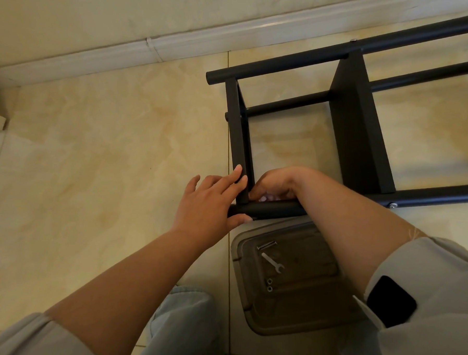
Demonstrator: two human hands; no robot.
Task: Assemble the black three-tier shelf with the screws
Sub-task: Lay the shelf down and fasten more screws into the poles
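Black shelf frame (358, 143): I'm bracing it with my flat, straight-fingered left hand (212, 203); my right hand (274, 186), just beside, curls at the joint, likely seating a screw—its grip hidden; wrench (271, 262) probably next.

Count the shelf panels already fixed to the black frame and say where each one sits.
2. One shelf panel sits at the frame's left end, under the left hand's fingers; the other shelf panel sits right of it. The frame runs out of view rightward, so more may be hidden.
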